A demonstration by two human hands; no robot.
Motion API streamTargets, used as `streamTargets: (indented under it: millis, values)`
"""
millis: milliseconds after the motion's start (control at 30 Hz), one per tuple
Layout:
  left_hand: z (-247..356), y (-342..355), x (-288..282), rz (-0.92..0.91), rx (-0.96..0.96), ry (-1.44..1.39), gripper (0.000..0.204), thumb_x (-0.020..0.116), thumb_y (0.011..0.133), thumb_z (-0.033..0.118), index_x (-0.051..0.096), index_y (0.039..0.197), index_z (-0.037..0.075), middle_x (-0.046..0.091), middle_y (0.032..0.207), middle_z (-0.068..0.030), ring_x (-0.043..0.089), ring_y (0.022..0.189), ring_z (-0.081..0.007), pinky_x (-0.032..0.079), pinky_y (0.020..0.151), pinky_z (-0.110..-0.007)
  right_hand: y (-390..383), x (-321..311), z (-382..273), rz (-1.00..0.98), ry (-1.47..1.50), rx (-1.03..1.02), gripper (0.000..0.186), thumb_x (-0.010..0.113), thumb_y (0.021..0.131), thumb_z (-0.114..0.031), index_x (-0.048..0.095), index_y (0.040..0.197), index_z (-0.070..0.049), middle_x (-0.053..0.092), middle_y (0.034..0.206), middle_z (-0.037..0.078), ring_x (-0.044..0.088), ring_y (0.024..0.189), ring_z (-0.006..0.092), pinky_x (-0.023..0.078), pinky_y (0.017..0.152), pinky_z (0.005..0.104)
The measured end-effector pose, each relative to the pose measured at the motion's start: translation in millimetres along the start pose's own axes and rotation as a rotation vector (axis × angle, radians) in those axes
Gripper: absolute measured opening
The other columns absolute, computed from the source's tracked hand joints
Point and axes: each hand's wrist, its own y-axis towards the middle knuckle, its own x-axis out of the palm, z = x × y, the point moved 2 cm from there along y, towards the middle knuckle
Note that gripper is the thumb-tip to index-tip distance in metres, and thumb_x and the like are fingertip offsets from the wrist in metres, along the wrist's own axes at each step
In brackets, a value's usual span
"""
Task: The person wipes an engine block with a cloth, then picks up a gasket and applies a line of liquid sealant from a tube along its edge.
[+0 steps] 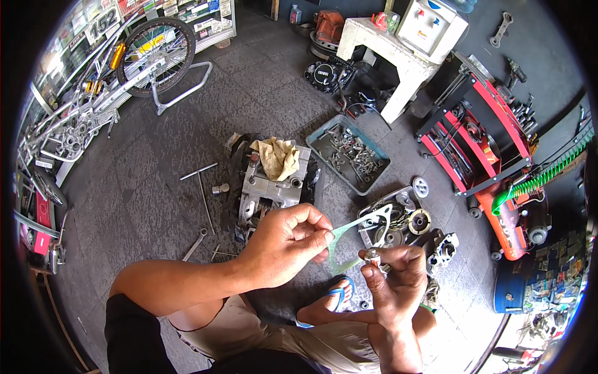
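Note:
Between my hands is a thin, pale green gasket [339,244] with an open, looped outline. My left hand [289,243] pinches its left edge between thumb and fingers. My right hand [398,280] is closed on a small, shiny silvery piece [372,255], whose exact kind I cannot make out. The gasket's lower edge runs up to those right fingers; whether they grip it too is unclear. Past my left hand, an engine block [271,187] sits on the floor with a crumpled tan cloth [276,159] on top.
Gears and engine parts [405,218] lie beyond my right hand. A grey-green tray [313,146] holds many bolts. A T-handle wrench [204,196] and a spanner [195,244] lie left of the engine. A red tool cart [479,134] stands right, a bike frame with wheel [156,56] far left.

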Motion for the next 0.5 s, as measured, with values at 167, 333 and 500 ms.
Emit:
streamTargets:
  millis: [167, 333, 500]
  values:
    - [-3.2, 2.2, -4.0, -0.001, 0.053, -0.064, 0.011, 0.058, 0.095, 0.006, 0.057, 0.100, -0.005, 0.065, 0.087, -0.0083, 0.065, 0.077, -0.0115, 0.056, 0.070, -0.025, -2.3, -7.7, -4.0, -0.001, -0.030, -0.040, 0.027, 0.074, 0.077, 0.007, 0.058, 0.098, 0.001, 0.068, 0.099, 0.015, 0.066, 0.094, 0.0191, 0.050, 0.082, 0.0307]
    - [1.8, 4.1, -6.1, 0.014, 0.063, -0.093, 0.010, 0.057, 0.095, 0.004, 0.057, 0.101, -0.004, 0.065, 0.089, -0.0095, 0.065, 0.077, -0.0116, 0.057, 0.071, -0.025, -5.1, -19.5, -1.6, 0.014, 0.015, 0.012, 0.029, 0.074, 0.076, 0.009, 0.059, 0.099, 0.000, 0.065, 0.099, 0.011, 0.062, 0.092, 0.0154, 0.049, 0.080, 0.0288]
    - [2.5, 3.0, -5.9, 0.019, 0.078, -0.074, 0.008, 0.057, 0.094, 0.000, 0.057, 0.101, -0.003, 0.065, 0.092, -0.0111, 0.068, 0.078, -0.0162, 0.060, 0.073, -0.032, -5.9, -17.2, 2.3, 0.022, 0.002, 0.010, 0.027, 0.075, 0.076, 0.008, 0.060, 0.097, 0.001, 0.066, 0.096, 0.012, 0.063, 0.089, 0.0170, 0.050, 0.079, 0.0292]
